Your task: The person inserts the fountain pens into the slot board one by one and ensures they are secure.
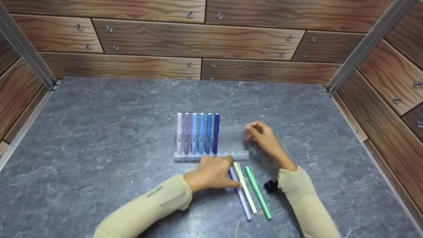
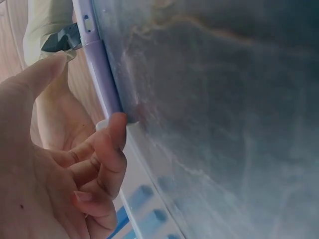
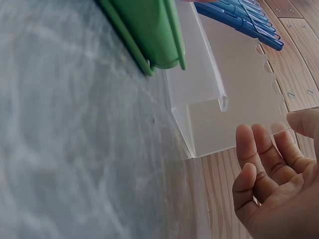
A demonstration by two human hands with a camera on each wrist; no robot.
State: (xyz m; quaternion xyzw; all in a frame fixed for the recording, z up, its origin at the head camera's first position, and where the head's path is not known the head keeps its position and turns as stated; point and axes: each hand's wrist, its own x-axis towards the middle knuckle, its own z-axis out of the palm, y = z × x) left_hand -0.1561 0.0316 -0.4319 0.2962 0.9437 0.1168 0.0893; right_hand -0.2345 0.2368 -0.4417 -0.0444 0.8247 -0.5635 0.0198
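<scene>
A clear pen stand [image 1: 231, 140] holds several capped pens, lilac through dark blue [image 1: 216, 134], upright on its left side. At its upper right corner, my right hand [image 1: 262, 135] pinches the stand's edge between thumb and fingers. In front of the stand, my left hand [image 1: 213, 173] reaches over a purple pen [image 1: 243, 203] lying on the table. In the left wrist view its index fingertip meets the end of the purple pen [image 2: 102, 74], while the thumb stays apart. A white pen [image 1: 246, 190] and a green pen [image 1: 257, 191] lie beside it.
The grey marbled table [image 1: 115, 132] has wood-patterned panels [image 1: 198, 39] at the back and sides. A black wrist device [image 1: 270, 186] sits at the right sleeve, near the green pen. Notches line the stand's front ledge [image 1: 211, 156].
</scene>
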